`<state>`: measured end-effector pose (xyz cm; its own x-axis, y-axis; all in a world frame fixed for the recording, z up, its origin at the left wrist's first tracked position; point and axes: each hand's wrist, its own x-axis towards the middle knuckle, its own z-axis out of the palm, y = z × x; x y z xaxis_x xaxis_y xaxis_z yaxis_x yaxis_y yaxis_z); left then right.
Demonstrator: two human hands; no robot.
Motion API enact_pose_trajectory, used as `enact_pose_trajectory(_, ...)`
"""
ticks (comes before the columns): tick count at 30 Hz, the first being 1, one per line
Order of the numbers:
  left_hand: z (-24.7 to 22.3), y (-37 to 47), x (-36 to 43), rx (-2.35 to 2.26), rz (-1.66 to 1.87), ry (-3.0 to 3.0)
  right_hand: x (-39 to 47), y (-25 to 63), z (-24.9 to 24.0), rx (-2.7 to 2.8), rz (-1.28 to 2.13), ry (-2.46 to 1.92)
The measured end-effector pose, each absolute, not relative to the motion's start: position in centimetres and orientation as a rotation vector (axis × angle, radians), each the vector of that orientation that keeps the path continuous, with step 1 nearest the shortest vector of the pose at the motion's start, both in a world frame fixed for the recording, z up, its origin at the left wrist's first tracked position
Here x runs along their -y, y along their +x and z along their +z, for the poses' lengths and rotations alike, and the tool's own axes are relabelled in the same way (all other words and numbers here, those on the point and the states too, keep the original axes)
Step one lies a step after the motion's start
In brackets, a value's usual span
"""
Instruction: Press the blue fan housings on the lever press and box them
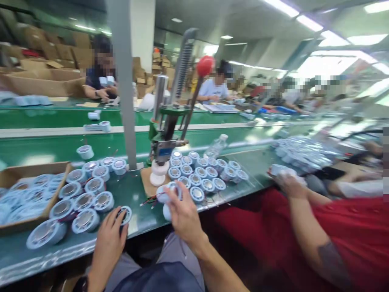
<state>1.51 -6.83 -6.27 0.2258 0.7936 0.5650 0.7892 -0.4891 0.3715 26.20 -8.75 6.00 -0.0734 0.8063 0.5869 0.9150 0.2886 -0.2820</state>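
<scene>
My left hand (111, 231) is closed around a light-blue round housing (127, 215) at the near edge of the bench. My right hand (184, 209) grips another light-blue round housing (163, 194), lifted just in front of the press, with dark and red wires trailing left. Below that hand, one more pale blue part (167, 212) shows partly, its rest hidden by the fingers. Beyond stands a hand-lever press (170, 121) with a red ball knob (205, 65). Its white round fixture (158, 173) sits on a brown board (146, 183).
Housings with silver discs (83, 200) stand on the left, more (200, 172) on the right. A cardboard box (65, 172) holds pale blue rings. A plastic bottle (217, 146), a grey post (121, 81) and a green conveyor (54, 140) lie beyond. A red-clothed co-worker (349, 235) sits right.
</scene>
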Motion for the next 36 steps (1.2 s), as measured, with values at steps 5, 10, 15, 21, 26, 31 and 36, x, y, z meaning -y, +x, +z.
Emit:
enact_pose_trajectory(5, -6.2, 1.5, 6.1, -1.571, 1.156, 2.550, 10.0, 40.0, 9.0, 1.254, -0.555, -2.107)
enact_pose_trajectory(10, -5.7, 1.7, 6.4, -1.591, 1.175, 2.601, 9.2, 49.0, 6.4, 1.039, -0.344, -2.549)
enact_pose_trajectory(15, -5.7, 1.7, 6.4, -1.615, 1.164, 2.563, 7.2, 50.1, 2.9, 1.245, -0.313, -2.451)
enact_pose_trajectory(21, -5.6, 1.9, 6.7, -1.624, 1.133, 2.460, 3.9, 49.9, 2.2, 1.230, -0.428, -2.259)
enact_pose_trajectory(26, -4.7, 2.2, 8.0, -1.672, 1.072, 2.363, 2.8, 49.9, 4.1, 1.239, -0.404, -2.121)
enact_pose_trajectory(31, -3.7, 2.6, 8.1, -1.740, 0.915, 2.294, 4.0, 42.1, 6.4, 1.269, -0.539, -1.650)
enact_pose_trajectory(36, -2.8, 2.9, 7.4, -1.706, 0.848, 2.256, 2.6, 24.6, 6.3, 2.040, 0.005, -1.151)
